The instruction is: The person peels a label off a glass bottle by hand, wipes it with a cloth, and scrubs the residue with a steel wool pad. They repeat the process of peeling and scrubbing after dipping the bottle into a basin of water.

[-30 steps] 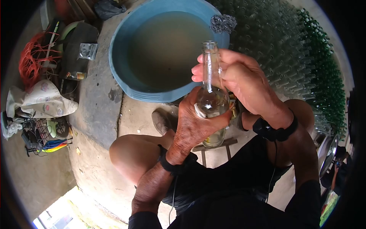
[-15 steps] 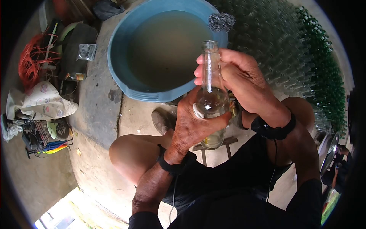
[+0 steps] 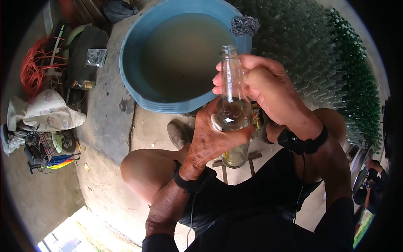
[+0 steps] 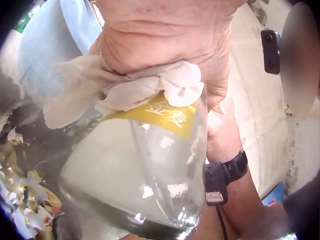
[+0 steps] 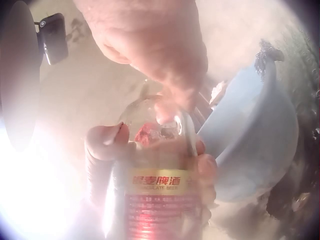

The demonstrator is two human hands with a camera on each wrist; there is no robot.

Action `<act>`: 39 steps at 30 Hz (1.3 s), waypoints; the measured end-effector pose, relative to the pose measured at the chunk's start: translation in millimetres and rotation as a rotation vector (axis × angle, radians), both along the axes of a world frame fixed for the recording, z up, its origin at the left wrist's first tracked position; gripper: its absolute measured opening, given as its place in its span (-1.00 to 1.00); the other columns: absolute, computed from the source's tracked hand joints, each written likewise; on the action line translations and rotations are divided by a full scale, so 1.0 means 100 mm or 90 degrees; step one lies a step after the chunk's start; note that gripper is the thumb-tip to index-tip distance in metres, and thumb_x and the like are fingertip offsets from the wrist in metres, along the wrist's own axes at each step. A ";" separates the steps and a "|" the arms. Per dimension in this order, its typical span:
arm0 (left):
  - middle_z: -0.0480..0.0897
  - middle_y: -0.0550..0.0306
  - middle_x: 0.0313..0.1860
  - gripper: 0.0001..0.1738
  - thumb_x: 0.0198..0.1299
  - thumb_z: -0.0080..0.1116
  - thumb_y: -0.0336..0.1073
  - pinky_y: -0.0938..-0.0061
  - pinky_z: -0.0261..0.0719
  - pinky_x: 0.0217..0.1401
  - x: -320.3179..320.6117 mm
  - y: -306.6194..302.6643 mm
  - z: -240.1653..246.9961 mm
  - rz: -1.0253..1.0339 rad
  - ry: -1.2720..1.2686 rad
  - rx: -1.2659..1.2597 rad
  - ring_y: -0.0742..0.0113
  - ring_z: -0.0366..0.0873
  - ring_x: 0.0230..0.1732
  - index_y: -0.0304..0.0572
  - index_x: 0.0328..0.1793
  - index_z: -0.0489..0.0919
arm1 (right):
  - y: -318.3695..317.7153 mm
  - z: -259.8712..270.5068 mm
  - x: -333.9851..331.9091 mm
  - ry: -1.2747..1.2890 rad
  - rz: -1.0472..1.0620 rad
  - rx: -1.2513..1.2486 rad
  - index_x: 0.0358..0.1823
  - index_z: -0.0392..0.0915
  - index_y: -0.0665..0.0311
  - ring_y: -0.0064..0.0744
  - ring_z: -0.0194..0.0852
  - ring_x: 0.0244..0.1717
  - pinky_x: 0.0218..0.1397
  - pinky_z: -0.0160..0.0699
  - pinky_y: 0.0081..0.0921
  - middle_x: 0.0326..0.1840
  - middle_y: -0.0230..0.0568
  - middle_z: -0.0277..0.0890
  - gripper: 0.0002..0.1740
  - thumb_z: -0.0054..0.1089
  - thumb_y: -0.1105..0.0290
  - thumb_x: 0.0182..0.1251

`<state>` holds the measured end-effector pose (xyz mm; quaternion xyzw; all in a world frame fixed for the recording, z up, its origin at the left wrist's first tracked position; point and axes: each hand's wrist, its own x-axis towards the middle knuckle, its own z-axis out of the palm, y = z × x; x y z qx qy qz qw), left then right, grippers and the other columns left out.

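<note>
A clear glass beer bottle [image 3: 235, 109] is held over the lap, its mouth toward the tub. My left hand [image 3: 205, 136] grips the bottle's body, thumb across the near side. Under that palm a crumpled white cloth [image 4: 150, 87] lies against the glass beside a yellow label [image 4: 172, 120]. My right hand [image 3: 268, 86] holds the neck, with the thumb at its right side and fingers passing behind it. In the right wrist view a gold and red label [image 5: 160, 190] shows on the body.
A blue tub [image 3: 130, 80] of murky water stands ahead, with a steel wool scrubber [image 3: 244, 26] on its rim. Rows of clear and green bottles [image 3: 302, 54] fill the right side. At left are red twine [image 3: 33, 69] and a white sack [image 3: 54, 111].
The bottle's neck has shifted very slightly left, and its base sits a little lower. Both hands keep their hold. A person at the far right edge has moved.
</note>
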<state>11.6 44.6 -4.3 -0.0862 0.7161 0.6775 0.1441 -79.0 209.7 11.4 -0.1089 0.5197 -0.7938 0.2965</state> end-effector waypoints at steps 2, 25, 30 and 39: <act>0.81 0.15 -0.10 -0.47 -0.07 0.62 -0.36 0.40 0.76 0.13 -0.01 0.00 0.00 -0.005 0.009 -0.010 0.42 0.77 -0.07 -0.25 0.08 0.68 | -0.01 0.01 0.00 -0.028 -0.003 -0.004 0.21 0.61 0.53 -0.22 0.80 0.17 0.29 0.83 -0.23 0.12 0.01 0.74 -0.61 0.03 0.28 0.74; 0.79 0.16 -0.10 -0.39 -0.14 0.64 -0.32 0.38 0.75 0.16 0.01 0.00 -0.08 -0.032 0.011 -0.015 0.37 0.77 -0.05 -0.27 0.10 0.68 | 0.01 0.00 0.04 -0.025 -0.028 -0.014 0.23 0.59 0.51 -0.26 0.79 0.15 0.32 0.81 -0.26 0.10 -0.02 0.73 -0.60 0.04 0.25 0.75; 0.79 0.18 -0.09 -0.42 -0.13 0.63 -0.33 0.37 0.75 0.17 0.01 0.00 -0.08 -0.025 -0.001 0.001 0.38 0.77 -0.04 -0.26 0.09 0.69 | 0.00 -0.07 0.05 -0.011 -0.033 -0.040 0.24 0.59 0.51 -0.26 0.77 0.16 0.35 0.79 -0.25 0.08 -0.04 0.72 -0.59 0.04 0.26 0.74; 0.79 0.18 -0.09 -0.42 -0.13 0.63 -0.33 0.39 0.74 0.16 0.01 -0.01 -0.09 -0.022 0.011 0.025 0.39 0.76 -0.04 -0.25 0.09 0.69 | 0.00 0.02 0.04 -0.054 -0.031 -0.021 0.25 0.58 0.52 -0.25 0.77 0.16 0.35 0.79 -0.25 0.09 -0.03 0.72 -0.59 0.06 0.24 0.75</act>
